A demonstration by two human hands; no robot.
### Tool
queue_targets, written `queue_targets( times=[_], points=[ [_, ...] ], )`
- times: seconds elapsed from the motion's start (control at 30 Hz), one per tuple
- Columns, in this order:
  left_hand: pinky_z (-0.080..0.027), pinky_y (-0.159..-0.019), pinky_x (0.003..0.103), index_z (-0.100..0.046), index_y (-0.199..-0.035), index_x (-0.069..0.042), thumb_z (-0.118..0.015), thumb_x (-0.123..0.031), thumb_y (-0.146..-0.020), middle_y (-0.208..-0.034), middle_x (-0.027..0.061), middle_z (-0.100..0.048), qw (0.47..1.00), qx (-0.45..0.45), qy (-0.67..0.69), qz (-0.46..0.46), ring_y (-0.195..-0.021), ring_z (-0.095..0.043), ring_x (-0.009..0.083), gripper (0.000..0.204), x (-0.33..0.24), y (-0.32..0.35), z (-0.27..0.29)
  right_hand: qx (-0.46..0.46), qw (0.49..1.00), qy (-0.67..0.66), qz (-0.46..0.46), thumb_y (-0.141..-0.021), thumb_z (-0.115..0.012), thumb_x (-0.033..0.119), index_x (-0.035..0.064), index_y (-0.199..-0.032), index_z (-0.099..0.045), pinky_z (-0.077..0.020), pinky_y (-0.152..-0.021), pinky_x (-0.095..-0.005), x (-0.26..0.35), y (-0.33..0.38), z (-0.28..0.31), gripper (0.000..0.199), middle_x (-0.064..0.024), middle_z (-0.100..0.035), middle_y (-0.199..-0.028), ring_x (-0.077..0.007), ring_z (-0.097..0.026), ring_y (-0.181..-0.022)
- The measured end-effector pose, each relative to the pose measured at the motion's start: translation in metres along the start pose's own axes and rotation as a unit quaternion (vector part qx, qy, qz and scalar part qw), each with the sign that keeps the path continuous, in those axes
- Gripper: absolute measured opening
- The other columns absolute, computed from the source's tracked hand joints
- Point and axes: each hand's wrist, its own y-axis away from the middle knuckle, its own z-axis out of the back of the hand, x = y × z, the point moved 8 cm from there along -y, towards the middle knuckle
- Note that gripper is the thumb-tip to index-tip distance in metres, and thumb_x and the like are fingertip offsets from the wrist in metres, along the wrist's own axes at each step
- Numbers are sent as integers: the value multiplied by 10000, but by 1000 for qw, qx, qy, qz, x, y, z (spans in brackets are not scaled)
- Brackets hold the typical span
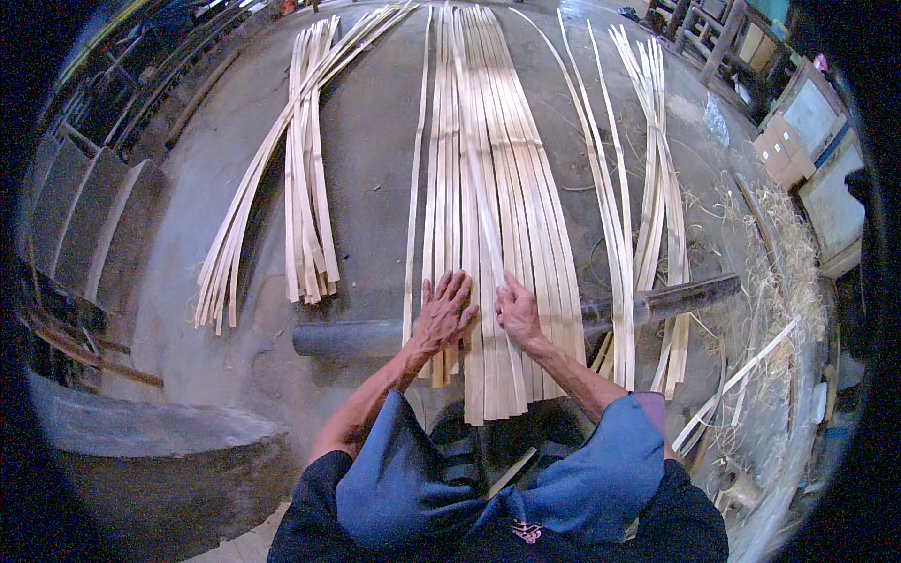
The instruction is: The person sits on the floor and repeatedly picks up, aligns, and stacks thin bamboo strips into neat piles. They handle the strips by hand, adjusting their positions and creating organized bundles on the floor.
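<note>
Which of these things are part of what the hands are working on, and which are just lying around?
In hand: middle bamboo strips, left hand, right hand, dark pole beneath them.

Lying about: left strip bundle, right strip bundle, shavings, cardboard boxes.

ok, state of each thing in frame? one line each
left hand: open, flat on middle strips
right hand: open, flat on middle strips
middle bamboo strips: side by side, flat, across the pole
dark pole: lying crosswise under the strips
left strip bundle: loose, fanned
right strip bundle: loose, over the pole
</note>
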Motion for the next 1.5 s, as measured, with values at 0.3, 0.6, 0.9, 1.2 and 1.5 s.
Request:
queue_targets(
  times=[0.3,0.6,0.9,1.2,1.5],
  points=[
    [-78,-1016,531,-286,-1306,-87,-340,-373,-872,-1378,94,-235,1000,23,-16,10,-1289,-163,264,523,3,-1,-7,38,997,-67,-17,-883,-394,101,33,-1318,-247,-375,-367,-220,-2,19,-33,464,-12,-462,-584,-66,-416,-425],
    [-102,-1028,497,-251,-1314,-63,-356,-278,-865,-1381,88,-230,999,44,6,-25,-1290,-165,253,510,10,3,-1,23,981,-181,-73,-880,-412,112,80,-1326,-257,-381,-371,-222,-15,38,-54,473,10,-439,-590,-73,-398,-429],
    [-90,-1032,496,-270,-1305,-49,-350,-294,-868,-1385,85,-221,999,35,-8,-33,-1294,-152,247,507,5,4,1,-24,981,-134,139,-904,-365,110,60,-1329,-238,-339,-363,-170,59,23,-27,446,21,-413,-593,-25,-345,-423],
    [-81,-1033,493,-279,-1302,-47,-360,-315,-865,-1387,81,-215,999,15,-16,-29,-1300,-127,258,519,10,3,-3,43,996,-77,5,-901,-369,134,33,-1327,-213,-369,-362,-210,-12,13,-48,465,4,-434,-555,-62,-391,-396],
    [-87,-1025,514,-289,-1297,-59,-382,-267,-827,-1385,93,-215,996,69,-52,-32,-1300,-126,271,522,18,4,-12,92,978,151,110,-825,-460,137,-68,-1260,-290,-492,-561,-312,-12,-26,-59,509,-168,-612,-740,-211,-613,-609]
  ],
)
